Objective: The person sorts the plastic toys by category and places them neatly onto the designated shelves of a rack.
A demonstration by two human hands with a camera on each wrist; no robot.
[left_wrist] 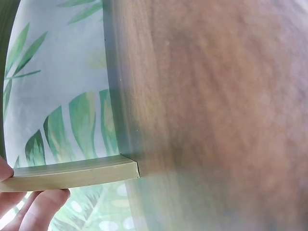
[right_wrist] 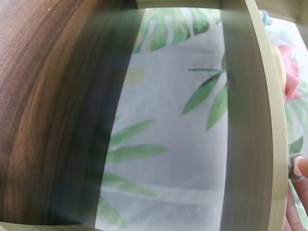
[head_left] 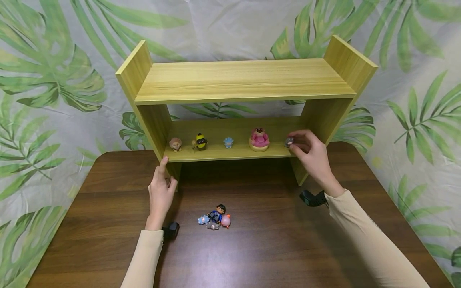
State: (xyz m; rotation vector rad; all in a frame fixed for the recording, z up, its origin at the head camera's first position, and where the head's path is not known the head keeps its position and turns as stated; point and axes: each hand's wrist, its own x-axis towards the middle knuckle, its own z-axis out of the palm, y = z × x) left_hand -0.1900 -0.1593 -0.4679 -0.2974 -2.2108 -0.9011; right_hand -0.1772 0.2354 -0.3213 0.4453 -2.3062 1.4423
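Observation:
In the head view my right hand (head_left: 312, 154) pinches a small grey figurine (head_left: 289, 142) between thumb and fingertips, right at the right end of the middle board of a wooden shelf (head_left: 245, 82). My left hand (head_left: 161, 192) grips the shelf's left side panel (left_wrist: 72, 175), thumb on one face and fingers on the other. Along the middle board, from the left, stand a small lion-like figurine (head_left: 175, 144), a yellow and black figurine (head_left: 201, 142), a light-blue figurine (head_left: 228, 143) and a pink bear figurine (head_left: 259, 140) on a round base.
On the brown table (head_left: 266, 248) in front of the shelf lies a cluster: a dark-haired figurine in blue (head_left: 216, 216), a light-blue figurine (head_left: 203, 220), a grey figurine (head_left: 213, 226) and a pink round one (head_left: 225, 221). A leaf-patterned cloth (head_left: 230, 24) hangs behind.

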